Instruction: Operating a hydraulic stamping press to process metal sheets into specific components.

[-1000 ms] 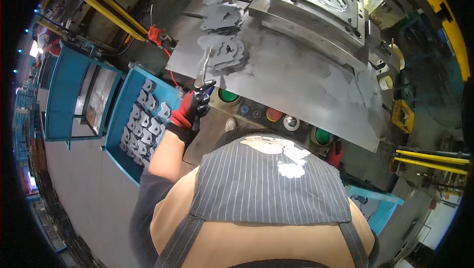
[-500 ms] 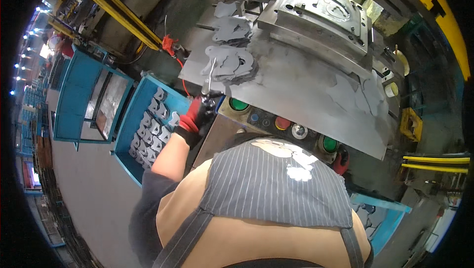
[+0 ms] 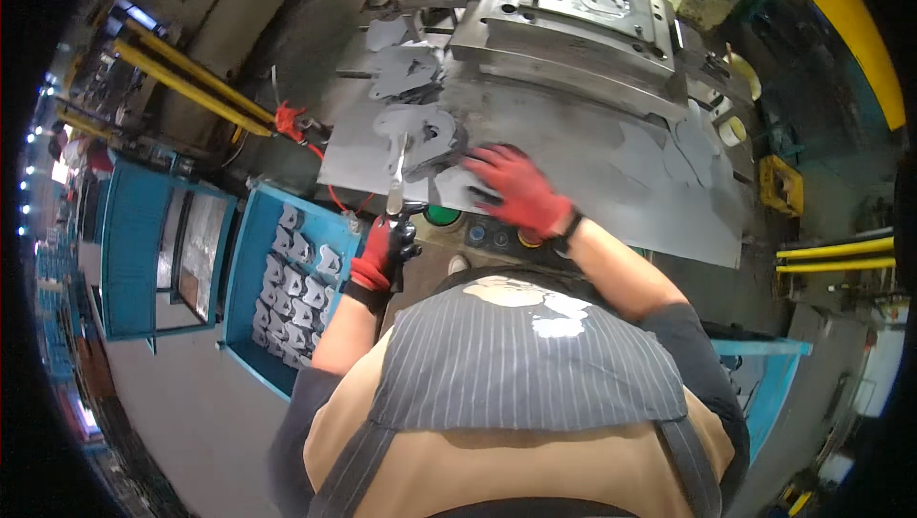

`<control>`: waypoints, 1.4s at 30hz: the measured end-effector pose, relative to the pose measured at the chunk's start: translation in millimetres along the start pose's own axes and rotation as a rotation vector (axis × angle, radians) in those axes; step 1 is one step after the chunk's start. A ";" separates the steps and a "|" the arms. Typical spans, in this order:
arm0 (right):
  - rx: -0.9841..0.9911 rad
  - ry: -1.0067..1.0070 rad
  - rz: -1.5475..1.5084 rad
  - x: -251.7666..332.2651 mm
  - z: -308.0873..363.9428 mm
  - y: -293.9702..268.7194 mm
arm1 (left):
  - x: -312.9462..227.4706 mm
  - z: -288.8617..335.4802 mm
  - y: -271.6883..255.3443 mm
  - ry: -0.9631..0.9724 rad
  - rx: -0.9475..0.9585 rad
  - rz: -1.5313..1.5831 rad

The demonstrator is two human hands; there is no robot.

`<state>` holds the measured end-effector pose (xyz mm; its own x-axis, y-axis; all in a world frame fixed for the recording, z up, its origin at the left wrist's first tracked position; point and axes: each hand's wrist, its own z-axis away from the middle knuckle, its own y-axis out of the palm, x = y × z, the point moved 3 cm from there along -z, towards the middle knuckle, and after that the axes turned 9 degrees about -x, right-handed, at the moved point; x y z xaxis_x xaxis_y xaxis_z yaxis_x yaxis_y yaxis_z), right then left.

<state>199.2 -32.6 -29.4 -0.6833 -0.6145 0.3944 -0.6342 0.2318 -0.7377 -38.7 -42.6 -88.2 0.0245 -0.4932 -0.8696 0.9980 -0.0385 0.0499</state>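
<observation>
Bin (image 3: 245, 270), at the left hand's (image 3: 387, 246) eight o'clock, probably for easy reach. That hand's fingers close around a tool (image 3: 398, 179), tip towards twelve, likely to reach the stack (image 3: 427, 148) there. At the stack's four o'clock, the right hand (image 3: 516, 189) spreads, seemingly unloaded; contact unclear.

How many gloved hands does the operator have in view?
2: left hand, gripping a silver tool; right hand, fingers spread over the grey tabletop, right of the nearest plate stack. Neither is hidden.
</observation>
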 end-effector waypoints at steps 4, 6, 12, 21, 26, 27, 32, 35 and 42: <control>0.086 0.007 0.218 -6.3 -50.2 70.3 | 21.9 -19.1 -20.8 -0.165 0.255 0.179; 0.136 0.074 0.267 -19.3 -53.3 93.4 | 15.8 -3.6 -17.7 -0.186 0.134 0.301; 0.044 0.090 0.277 -17.4 -55.3 90.1 | -2.5 -6.2 -19.1 -0.505 0.637 0.688; -0.476 0.409 0.324 -121.2 63.4 -38.5 | -34.3 18.4 7.5 0.010 0.351 0.177; -0.065 0.528 0.727 -148.7 198.7 -79.1 | -22.1 4.3 41.2 0.076 0.495 0.022; -0.041 0.597 0.717 -144.0 210.8 -82.7 | -18.7 0.7 50.6 0.024 0.486 0.059; -0.076 0.797 0.655 -94.4 263.9 -90.0 | -35.2 20.3 102.1 -0.032 0.689 0.023; -0.319 0.988 0.755 -72.1 281.5 -116.2 | -36.9 26.0 118.5 0.021 0.693 -0.127; -1.287 1.567 -0.478 -137.0 417.4 -90.0 | -30.6 17.9 140.4 -0.079 0.728 -0.032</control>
<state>500.9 -284.1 -245.8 0.3517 0.0803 0.9327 -0.1755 0.9843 -0.0186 99.6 -48.5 -45.8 -0.0362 -0.5423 -0.8394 0.7057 -0.6086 0.3627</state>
